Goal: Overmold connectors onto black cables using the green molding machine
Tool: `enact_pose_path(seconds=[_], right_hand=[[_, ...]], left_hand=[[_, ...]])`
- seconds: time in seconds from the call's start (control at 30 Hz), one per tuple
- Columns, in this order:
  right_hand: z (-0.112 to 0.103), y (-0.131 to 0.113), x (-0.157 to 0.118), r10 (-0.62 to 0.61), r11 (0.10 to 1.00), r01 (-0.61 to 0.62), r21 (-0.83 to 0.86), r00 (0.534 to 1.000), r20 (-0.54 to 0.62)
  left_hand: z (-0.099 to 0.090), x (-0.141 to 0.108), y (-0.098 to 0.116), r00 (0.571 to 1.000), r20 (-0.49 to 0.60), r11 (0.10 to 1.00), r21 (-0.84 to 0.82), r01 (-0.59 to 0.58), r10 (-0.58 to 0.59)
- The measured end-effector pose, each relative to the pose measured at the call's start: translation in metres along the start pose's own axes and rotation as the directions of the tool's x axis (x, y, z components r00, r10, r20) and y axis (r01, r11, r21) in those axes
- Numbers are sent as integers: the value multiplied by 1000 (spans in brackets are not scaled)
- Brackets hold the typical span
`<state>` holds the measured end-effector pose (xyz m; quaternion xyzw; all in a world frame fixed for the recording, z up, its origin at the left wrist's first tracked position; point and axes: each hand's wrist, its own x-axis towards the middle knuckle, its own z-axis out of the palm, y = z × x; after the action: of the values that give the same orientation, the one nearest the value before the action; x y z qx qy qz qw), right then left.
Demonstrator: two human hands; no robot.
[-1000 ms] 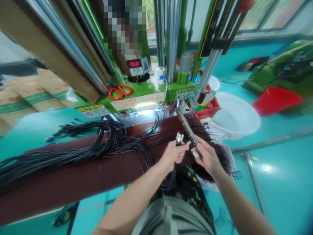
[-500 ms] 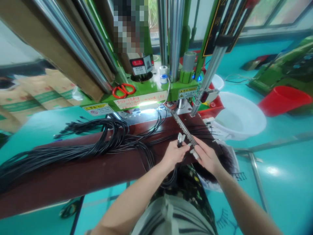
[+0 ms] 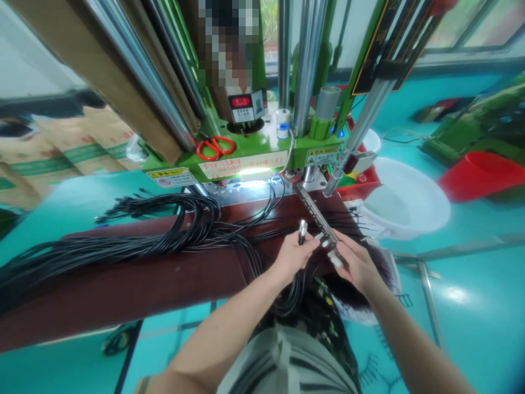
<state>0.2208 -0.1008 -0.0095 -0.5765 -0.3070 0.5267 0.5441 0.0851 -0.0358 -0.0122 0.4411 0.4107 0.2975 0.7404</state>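
Note:
My left hand (image 3: 292, 255) is closed around black cables with silvery metal plug ends (image 3: 302, 227), which stick up past the fingers. One plug end between my thumb and the bar points to the right. A long, narrow metal bar with slots (image 3: 315, 212) lies slantwise over the brown table, its far end close to the machine's lit plate. My right hand (image 3: 357, 259) grips the near end of that bar, and small pale pieces show beside its fingers. Below my left hand, looped black cable (image 3: 293, 295) hangs over my lap.
A thick bundle of black cables (image 3: 123, 254) runs along the brown table (image 3: 197, 290). The green machine (image 3: 254, 150) stands ahead, with red-handled scissors (image 3: 215, 148) on it. To the right are a white basin (image 3: 426, 197) and a red bucket (image 3: 479, 178).
The view has shifted slightly. My right hand has moved a little toward the near end of the bar, and the plug ends in my left hand have turned.

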Motion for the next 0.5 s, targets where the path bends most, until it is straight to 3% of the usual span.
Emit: enact_pose_path(seconds=[0.37, 0.5], right_hand=[[-4, -6, -1, 51, 991, -42, -124, 996, 70], [-3, -3, -2, -60, 953, 80, -292, 995, 76]], left_hand=[[-3, -1, 5, 998, 9, 992, -109, 66, -66], [-3, -1, 1, 999, -31, 995, -100, 27, -30]])
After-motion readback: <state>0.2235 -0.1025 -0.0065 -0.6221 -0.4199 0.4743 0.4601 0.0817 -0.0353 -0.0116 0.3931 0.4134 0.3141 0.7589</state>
